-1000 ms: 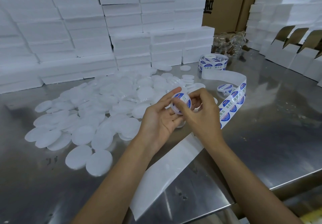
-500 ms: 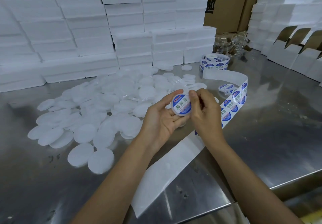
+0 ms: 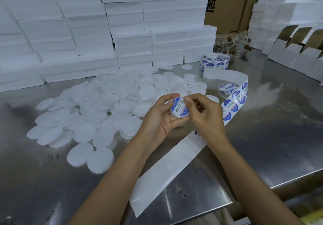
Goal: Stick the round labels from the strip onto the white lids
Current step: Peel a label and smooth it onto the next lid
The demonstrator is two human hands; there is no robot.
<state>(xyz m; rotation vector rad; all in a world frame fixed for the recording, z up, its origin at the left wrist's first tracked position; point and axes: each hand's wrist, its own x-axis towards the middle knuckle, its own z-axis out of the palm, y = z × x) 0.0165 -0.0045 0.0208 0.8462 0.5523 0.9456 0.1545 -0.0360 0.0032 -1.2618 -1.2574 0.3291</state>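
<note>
on the left, a large heap of bare white lids (image 3: pixel 97 105) covers the desk (image 3: pixel 272 137), so by the look of it most of the job is left. in the middle, the left hand (image 3: pixel 161 118) cups one lid (image 3: pixel 180 110), fingers curled round its rim, with a blue and white round label (image 3: pixel 180 108) already lying on its top. the right hand (image 3: pixel 202 115) presses a fingertip on the label's upper edge, its other fingers loosely curled; this one seems to be getting smoothed down. to the right, one finished labelled lid (image 3: pixel 227 86) rests on the desk beside the strip (image 3: pixel 234 102), which carries more labels and runs back to a roll (image 3: pixel 215 62); its peeled backing trails toward the near edge. the desk is scuffed steel. behind stand stacked white boxes (image 3: pixel 87 32), brown cartons (image 3: pixel 225 2), and open boxes (image 3: pixel 297 49) at far right.
</note>
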